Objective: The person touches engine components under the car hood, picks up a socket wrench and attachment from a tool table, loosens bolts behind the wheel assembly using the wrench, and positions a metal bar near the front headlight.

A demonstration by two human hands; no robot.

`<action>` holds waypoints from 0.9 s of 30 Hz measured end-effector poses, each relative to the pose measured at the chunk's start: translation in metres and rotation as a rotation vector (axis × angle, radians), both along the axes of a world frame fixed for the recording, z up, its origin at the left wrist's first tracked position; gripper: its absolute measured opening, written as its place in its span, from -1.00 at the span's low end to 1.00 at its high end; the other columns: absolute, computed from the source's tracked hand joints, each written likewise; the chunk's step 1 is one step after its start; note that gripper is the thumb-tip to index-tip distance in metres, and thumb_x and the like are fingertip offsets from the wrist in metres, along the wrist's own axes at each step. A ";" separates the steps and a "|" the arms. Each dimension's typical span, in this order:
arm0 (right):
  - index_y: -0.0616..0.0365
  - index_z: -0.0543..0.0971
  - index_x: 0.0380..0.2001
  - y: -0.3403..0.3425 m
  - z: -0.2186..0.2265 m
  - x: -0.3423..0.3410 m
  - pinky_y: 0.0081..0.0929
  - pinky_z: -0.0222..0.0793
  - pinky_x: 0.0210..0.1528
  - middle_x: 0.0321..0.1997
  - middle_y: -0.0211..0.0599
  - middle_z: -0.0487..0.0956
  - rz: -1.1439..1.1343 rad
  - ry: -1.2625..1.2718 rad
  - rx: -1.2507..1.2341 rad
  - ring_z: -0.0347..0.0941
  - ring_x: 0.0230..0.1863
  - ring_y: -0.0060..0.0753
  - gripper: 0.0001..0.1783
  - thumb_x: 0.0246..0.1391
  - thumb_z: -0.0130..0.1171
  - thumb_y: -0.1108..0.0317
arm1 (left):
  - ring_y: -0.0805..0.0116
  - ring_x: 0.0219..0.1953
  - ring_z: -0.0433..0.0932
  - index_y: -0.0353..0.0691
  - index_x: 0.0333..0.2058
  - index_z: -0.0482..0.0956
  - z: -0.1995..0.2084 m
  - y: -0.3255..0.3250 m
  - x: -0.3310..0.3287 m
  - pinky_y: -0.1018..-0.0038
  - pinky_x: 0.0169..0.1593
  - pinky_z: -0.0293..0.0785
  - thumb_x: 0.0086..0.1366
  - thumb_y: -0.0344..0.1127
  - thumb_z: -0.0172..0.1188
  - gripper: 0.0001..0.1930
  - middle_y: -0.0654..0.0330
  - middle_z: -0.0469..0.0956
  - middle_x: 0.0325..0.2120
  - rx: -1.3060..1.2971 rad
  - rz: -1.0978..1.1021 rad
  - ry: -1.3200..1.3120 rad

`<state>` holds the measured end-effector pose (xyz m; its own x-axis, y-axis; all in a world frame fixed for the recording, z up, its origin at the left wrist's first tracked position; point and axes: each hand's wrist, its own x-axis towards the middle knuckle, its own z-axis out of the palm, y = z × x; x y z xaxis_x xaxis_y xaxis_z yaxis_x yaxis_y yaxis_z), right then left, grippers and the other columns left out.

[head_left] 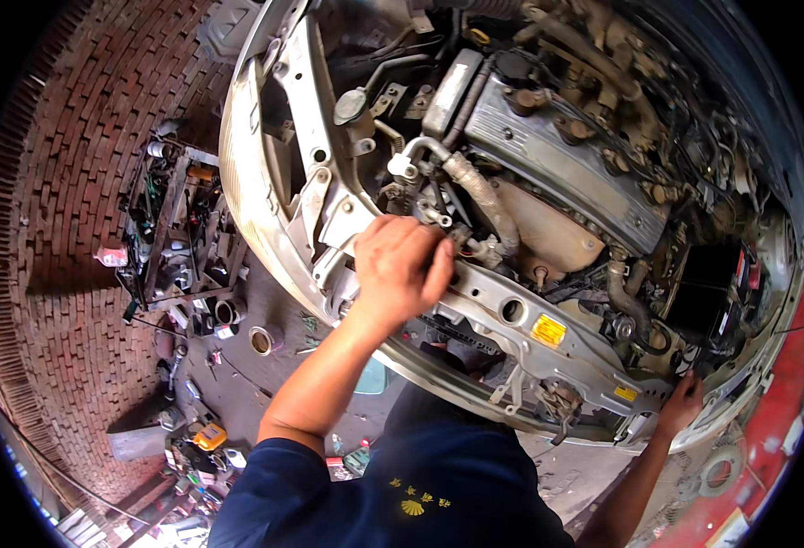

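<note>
The car takes up most of your view, its open engine bay fanning from 12 round to 4 o'clock. Brickwork fills the 9 o'clock side. Your engine lies between 1 and 2 o'clock, its ribbed silver cover slanting down to the right. In front of it, the silver beam runs from just left of centre out to 4 o'clock, between you and the engine. A cluttered rack stands a little past 9 o'clock, against the brickwork. The dark-topped battery sits at 3 o'clock, to the right of the engine.

Your left hand is at the centre, back upward, over the beam's left part. Its fingers bend down out of sight and its thumb lies along the right side; you cannot tell from here whether it grips anything. Your right hand, at 4 o'clock, is near the beam's far end with its fingers curled; whether it pinches something cannot be told. An open can rests on the floor at 8 o'clock. A yellow label marks the beam, just short of 4 o'clock.
</note>
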<state>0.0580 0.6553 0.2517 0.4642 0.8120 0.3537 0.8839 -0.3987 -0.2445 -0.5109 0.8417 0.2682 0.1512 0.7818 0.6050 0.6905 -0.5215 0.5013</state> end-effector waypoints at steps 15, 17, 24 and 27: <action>0.31 0.45 -0.43 0.005 0.003 -0.005 -0.11 0.28 -0.26 -0.51 -0.02 0.41 -0.072 -0.045 -0.047 0.26 -0.44 -0.03 -0.53 0.47 0.09 0.11 | 0.26 -0.55 0.48 -0.15 -0.47 0.63 -0.012 0.009 -0.016 0.36 -0.31 0.46 0.04 -0.28 0.40 -0.86 0.28 0.46 -0.59 0.013 0.010 -0.124; 0.31 0.45 -0.43 0.003 0.003 0.003 -0.12 0.29 -0.25 -0.50 0.00 0.42 -0.068 -0.037 -0.059 0.27 -0.43 -0.02 -0.53 0.47 0.09 0.12 | 0.27 -0.55 0.47 -0.14 -0.46 0.64 -0.011 0.007 -0.017 0.36 -0.31 0.45 0.04 -0.27 0.41 -0.86 0.29 0.45 -0.59 0.009 0.014 -0.139; 0.30 0.54 0.16 0.170 0.082 -0.172 -0.32 0.44 0.22 0.07 -0.12 0.62 0.359 0.165 0.111 0.58 0.05 -0.26 -0.62 0.42 0.18 0.27 | 0.25 -0.57 0.47 -0.14 -0.48 0.62 -0.008 0.007 -0.011 0.36 -0.31 0.46 0.04 -0.31 0.41 -0.87 0.27 0.44 -0.61 0.012 -0.001 -0.154; 0.18 0.51 0.30 0.264 0.102 -0.284 -0.24 0.50 0.19 0.17 0.01 0.61 0.745 0.048 -0.049 0.62 0.09 -0.09 -0.46 0.32 0.26 0.22 | 0.22 -0.59 0.49 -0.17 -0.50 0.61 -0.011 0.005 -0.018 0.33 -0.35 0.45 0.07 -0.34 0.40 -0.88 0.26 0.46 -0.63 0.024 0.045 -0.158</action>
<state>-0.2261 0.9195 0.3533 -0.2012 0.9317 0.3025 0.9128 0.2904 -0.2871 -0.5285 0.8462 0.2572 0.0174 0.7703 0.6374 0.6269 -0.5051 0.5933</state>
